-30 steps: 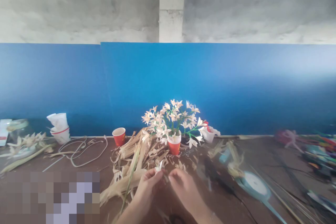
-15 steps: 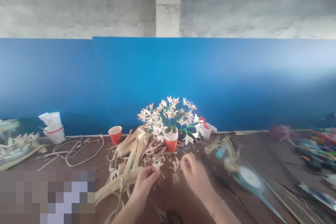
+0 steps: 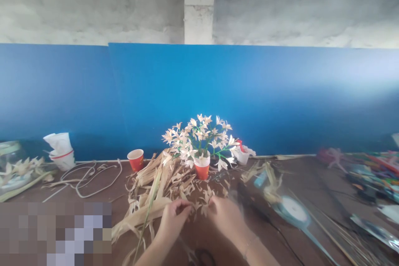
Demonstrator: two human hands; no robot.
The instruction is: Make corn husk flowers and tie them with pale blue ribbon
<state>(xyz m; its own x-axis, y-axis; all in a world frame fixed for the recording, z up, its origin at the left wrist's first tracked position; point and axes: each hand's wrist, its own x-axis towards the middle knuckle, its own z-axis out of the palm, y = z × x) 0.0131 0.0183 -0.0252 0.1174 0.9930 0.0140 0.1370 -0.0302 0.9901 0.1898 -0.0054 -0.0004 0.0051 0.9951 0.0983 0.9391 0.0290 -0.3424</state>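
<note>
Low over the brown table, my left hand (image 3: 175,215) pinches a small pale husk flower (image 3: 195,208) between thumb and fingertips. Close on its right is my right hand (image 3: 225,213), its fingers closed at more pale petals; what they grip is too blurred to make out. Other pale husk flowers (image 3: 208,193) lie just beyond the fingertips. Behind the hands, a red and white paper cup (image 3: 202,171) holds a spreading bunch of cream flowers (image 3: 201,134) on green stems.
Dry husks (image 3: 156,174) are heaped left of the cup. A red cup (image 3: 136,160), white cable (image 3: 81,191) and white cup (image 3: 64,160) stand or lie farther left. A ribbon roll (image 3: 293,209) lies right, with dark scissors handles (image 3: 204,257) at the near edge.
My right hand has moved left and down, closer to my left hand. The flower in my left hand has tilted to the right.
</note>
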